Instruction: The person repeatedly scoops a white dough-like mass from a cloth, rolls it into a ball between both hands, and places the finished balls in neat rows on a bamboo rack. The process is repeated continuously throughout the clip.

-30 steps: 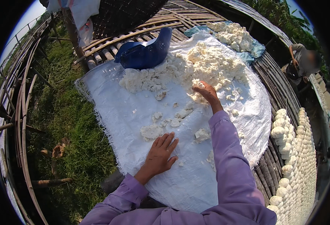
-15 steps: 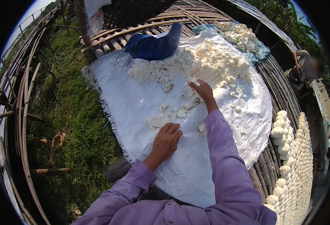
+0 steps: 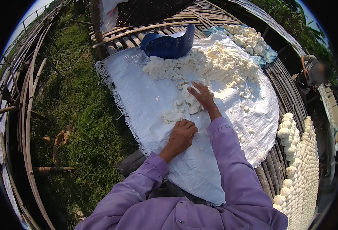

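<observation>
My right hand [image 3: 202,95] is spread, touching a broken white crumbly mass [image 3: 190,102] on a white woven plastic sheet [image 3: 126,90]. Lower and to the left, my left hand [image 3: 181,136] rests on the sheet with fingers curled under; whatever is beneath them is hidden. A larger heap of the white mass [image 3: 232,63] lies beyond my hands, and a dark blue cut plastic container [image 3: 167,48] sits at its upper left edge.
The sheet lies on a bamboo-slat platform [image 3: 270,172]. Rows of white rounded balls [image 3: 301,172] line the right. More white mass [image 3: 245,38] sits on blue plastic at the back. Grass [image 3: 76,115] and bamboo poles are left. A co-worker [image 3: 311,74] is at upper right.
My right hand has moved down from the main heap to the looser pieces, its fingers now spread. My left hand has shifted forward and curled its fingers. The whole view has also shifted slightly.
</observation>
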The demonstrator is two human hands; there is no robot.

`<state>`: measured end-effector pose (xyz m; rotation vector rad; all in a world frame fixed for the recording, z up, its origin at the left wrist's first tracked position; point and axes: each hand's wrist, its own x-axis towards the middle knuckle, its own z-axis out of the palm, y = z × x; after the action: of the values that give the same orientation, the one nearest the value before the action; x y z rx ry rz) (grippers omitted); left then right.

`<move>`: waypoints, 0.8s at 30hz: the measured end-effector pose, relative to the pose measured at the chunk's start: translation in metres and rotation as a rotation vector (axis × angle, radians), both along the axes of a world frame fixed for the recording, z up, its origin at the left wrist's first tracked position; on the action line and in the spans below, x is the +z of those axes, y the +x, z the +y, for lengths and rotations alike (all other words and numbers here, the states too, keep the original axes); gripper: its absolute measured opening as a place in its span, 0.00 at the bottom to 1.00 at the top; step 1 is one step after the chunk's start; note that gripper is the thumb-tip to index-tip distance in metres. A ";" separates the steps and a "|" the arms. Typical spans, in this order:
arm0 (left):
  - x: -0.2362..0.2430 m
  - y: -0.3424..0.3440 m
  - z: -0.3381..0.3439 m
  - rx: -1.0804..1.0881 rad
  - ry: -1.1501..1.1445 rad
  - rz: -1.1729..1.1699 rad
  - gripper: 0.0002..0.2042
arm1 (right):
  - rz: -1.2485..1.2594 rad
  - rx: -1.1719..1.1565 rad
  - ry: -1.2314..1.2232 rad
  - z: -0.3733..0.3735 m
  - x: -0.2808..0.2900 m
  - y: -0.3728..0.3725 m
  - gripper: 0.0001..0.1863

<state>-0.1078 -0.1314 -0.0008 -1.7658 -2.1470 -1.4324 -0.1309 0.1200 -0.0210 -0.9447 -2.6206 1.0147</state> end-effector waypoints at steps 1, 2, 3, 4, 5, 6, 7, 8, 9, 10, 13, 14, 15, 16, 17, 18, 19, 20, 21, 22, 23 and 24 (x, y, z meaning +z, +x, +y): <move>0.000 0.000 0.000 -0.005 -0.002 -0.002 0.05 | 0.014 0.064 0.018 -0.014 -0.001 0.003 0.48; 0.000 -0.001 0.002 -0.006 0.000 -0.002 0.05 | 0.005 0.095 0.096 -0.029 -0.002 0.005 0.45; -0.001 -0.001 0.002 -0.007 -0.014 -0.020 0.05 | 0.002 0.114 0.183 -0.048 -0.002 0.007 0.42; -0.002 -0.001 0.003 0.010 -0.008 0.005 0.05 | 0.025 0.112 0.295 -0.066 -0.002 0.007 0.39; -0.003 0.000 0.002 0.025 -0.015 0.019 0.05 | -0.050 0.126 0.310 -0.079 0.002 0.005 0.39; -0.004 0.000 0.001 0.033 -0.030 0.030 0.06 | -0.096 0.115 0.353 -0.089 0.006 0.003 0.38; -0.005 0.000 0.000 0.037 -0.047 0.026 0.07 | -0.096 0.118 0.410 -0.092 0.011 0.000 0.38; -0.005 0.000 -0.002 0.036 -0.071 0.015 0.08 | -0.133 0.112 0.392 -0.090 0.017 -0.004 0.36; -0.005 -0.002 -0.002 0.032 -0.098 0.003 0.09 | -0.146 0.067 0.316 -0.084 0.022 -0.008 0.35; -0.003 -0.004 -0.002 0.033 -0.098 -0.221 0.10 | -0.138 0.053 0.214 -0.072 0.030 -0.010 0.34; 0.008 -0.019 0.012 0.061 0.029 -0.907 0.19 | 0.227 -0.213 -0.405 -0.037 0.046 -0.010 0.37; 0.013 -0.029 0.022 0.078 0.120 -1.158 0.24 | 0.368 -0.180 -0.631 -0.036 0.048 -0.007 0.37; 0.019 -0.039 0.034 0.104 0.212 -1.410 0.29 | 0.564 -0.303 -0.804 -0.033 0.055 0.000 0.37; 0.024 -0.047 0.049 -0.004 0.223 -1.631 0.32 | 0.645 -0.245 -0.706 -0.040 0.059 0.007 0.36; 0.028 -0.056 0.064 -0.105 0.231 -1.842 0.36 | 0.766 -0.260 -0.581 -0.051 0.065 0.015 0.35; 0.029 -0.064 0.073 -0.246 0.233 -2.045 0.40 | 0.826 -0.249 -0.496 -0.066 0.073 0.023 0.34; 0.030 -0.068 0.080 -0.278 0.283 -2.022 0.40 | 0.660 -0.193 -0.250 -0.079 0.085 0.032 0.29; 0.029 -0.070 0.085 -0.345 0.332 -1.995 0.41 | 0.650 -0.132 -0.137 -0.080 0.104 0.042 0.27; 0.029 -0.070 0.090 -0.392 0.358 -1.972 0.41 | 0.516 -0.115 -0.104 -0.082 0.122 0.053 0.26; 0.028 -0.068 0.092 -0.351 0.359 -1.966 0.40 | 0.631 -0.143 -0.069 -0.081 0.138 0.057 0.25; 0.028 -0.067 0.094 -0.360 0.346 -1.926 0.40 | 0.757 -0.176 -0.039 -0.081 0.150 0.059 0.25; 0.029 -0.064 0.097 -0.367 0.331 -1.898 0.40 | 0.946 -0.163 0.068 -0.081 0.156 0.059 0.23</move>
<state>-0.1716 -0.0349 0.0285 -0.2629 -1.1988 -4.1030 -0.0722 0.0392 0.1348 -0.4624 -1.7449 0.9870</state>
